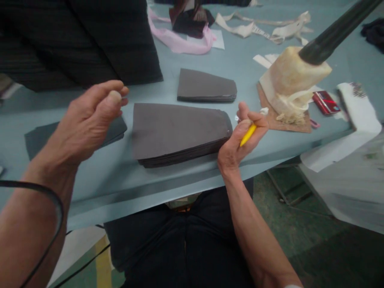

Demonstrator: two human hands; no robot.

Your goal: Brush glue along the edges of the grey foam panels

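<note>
My left hand (93, 120) hovers above the table's left side, thumb pressed against its curled fingers. Whatever may be between them does not show. Beneath it lies a small pile of dark fabric pieces (39, 138), partly covered by the hand. My right hand (241, 140) is closed around a slim yellow pen (248, 135), its lower end pointing down and left. That hand is at the narrow right end of a thick stack of dark grey tapered pieces (180, 128). Behind this stack is a smaller stack of similar grey pieces (207, 85).
A tall black stack (90, 44) rises at the back left. To the right stands a cream block (300, 76) with a dark pole in it, beside a red box (325, 103). Pink cloth (177, 42) and pale strips (240, 26) lie behind. The table edge (144, 200) runs before me.
</note>
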